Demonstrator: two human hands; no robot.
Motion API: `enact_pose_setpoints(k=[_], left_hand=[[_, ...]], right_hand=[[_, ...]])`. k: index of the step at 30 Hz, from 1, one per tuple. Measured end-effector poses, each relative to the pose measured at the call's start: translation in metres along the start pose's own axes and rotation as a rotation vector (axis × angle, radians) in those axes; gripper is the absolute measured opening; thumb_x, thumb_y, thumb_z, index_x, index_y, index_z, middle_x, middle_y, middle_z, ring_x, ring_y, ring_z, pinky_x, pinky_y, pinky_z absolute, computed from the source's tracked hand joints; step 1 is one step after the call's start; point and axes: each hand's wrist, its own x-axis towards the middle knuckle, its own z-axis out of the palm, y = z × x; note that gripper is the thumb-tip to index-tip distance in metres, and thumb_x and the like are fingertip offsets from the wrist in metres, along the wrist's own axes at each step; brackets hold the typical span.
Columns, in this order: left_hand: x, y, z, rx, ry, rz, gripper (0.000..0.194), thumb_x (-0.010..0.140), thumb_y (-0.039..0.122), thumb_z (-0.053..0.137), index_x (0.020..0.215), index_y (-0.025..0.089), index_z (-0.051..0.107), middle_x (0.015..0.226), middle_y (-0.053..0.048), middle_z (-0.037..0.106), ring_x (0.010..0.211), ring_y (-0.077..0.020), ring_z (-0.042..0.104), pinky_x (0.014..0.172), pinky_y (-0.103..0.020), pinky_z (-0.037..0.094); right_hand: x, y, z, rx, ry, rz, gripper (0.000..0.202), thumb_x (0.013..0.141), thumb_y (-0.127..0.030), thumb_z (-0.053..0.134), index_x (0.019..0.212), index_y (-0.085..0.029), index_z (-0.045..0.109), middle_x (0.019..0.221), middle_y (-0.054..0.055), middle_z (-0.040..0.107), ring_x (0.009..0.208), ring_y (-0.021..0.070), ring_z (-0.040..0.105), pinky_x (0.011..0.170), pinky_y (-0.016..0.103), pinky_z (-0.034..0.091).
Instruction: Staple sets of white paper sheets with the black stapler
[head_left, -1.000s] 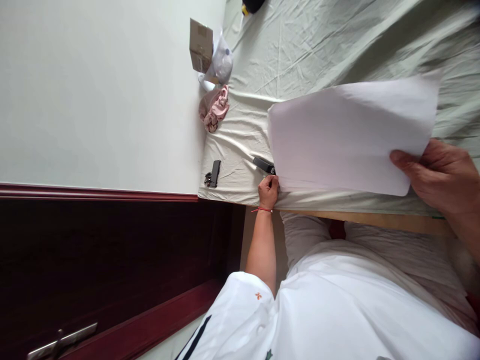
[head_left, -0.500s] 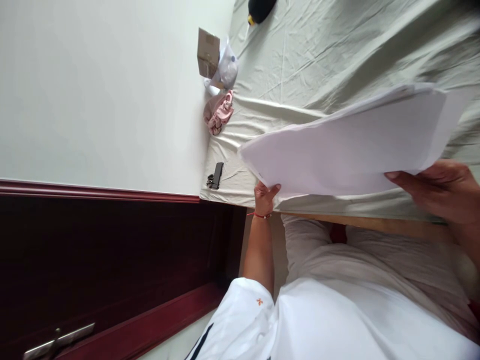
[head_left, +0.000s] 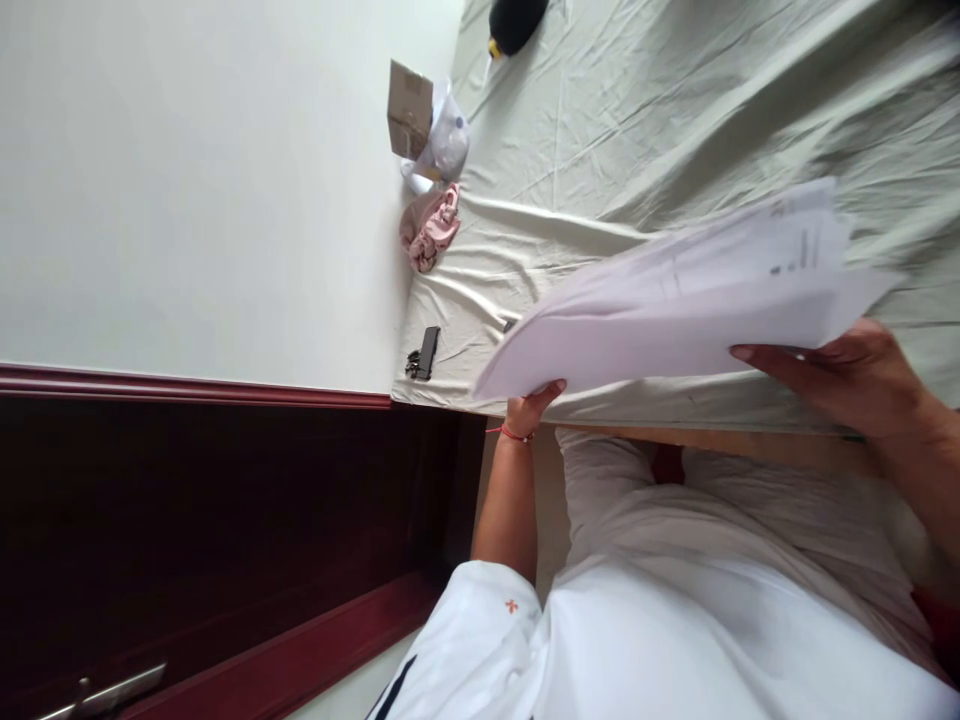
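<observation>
Paper sheets (head_left: 637, 335), a loose stack, are up between the person's 2 hands, over the near edge of the pale green cloth (head_left: 600, 130). Their long side runs left to right, the right end slanting away from the body and fanned there, with print on the farther sheets. Both hands touch the near edge, so neither is nearer: from the left hand (head_left: 532, 402) the stack spreads right and away, a curled corner poking out past it; from the right hand (head_left: 847, 375) it runs left. Each grip is closed to about the stack's thickness, thumb on top; the fingers beneath are mostly hidden. Left of the stack, apart from it, a black clip-like thing (head_left: 426, 353) lies on the cloth. Farther off sit a pink cloth bundle (head_left: 431, 230), a plastic bag (head_left: 451, 140) and a cardboard box (head_left: 409, 108).
</observation>
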Motion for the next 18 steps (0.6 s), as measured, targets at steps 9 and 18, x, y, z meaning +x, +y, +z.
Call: enact_pose_setpoints(k=[9,18], left_hand=[[0.003,-0.004,0.000,-0.029,-0.128,-0.036,0.047,0.066,0.052,0.090,0.099,0.023,0.074,0.100,-0.008,0.073,0.096,-0.0263,0.069,0.095,-0.049,0.056],[0.004,0.010,0.005,0.195,-0.130,0.032,0.058,0.067,0.059,0.086,0.113,0.027,0.073,0.111,-0.012,0.073,0.106,-0.0326,0.067,0.101,-0.055,0.052]], right_hand=[[-0.002,0.008,-0.002,-0.010,-0.079,-0.098,0.018,0.069,-0.038,0.086,0.068,-0.024,0.076,0.072,-0.002,0.071,0.068,0.0158,0.063,0.070,0.031,0.053],[-0.004,0.005,0.000,-0.021,-0.088,0.045,0.030,0.060,-0.043,0.091,0.082,-0.027,0.078,0.081,-0.002,0.075,0.070,0.0186,0.066,0.067,0.031,0.055]])
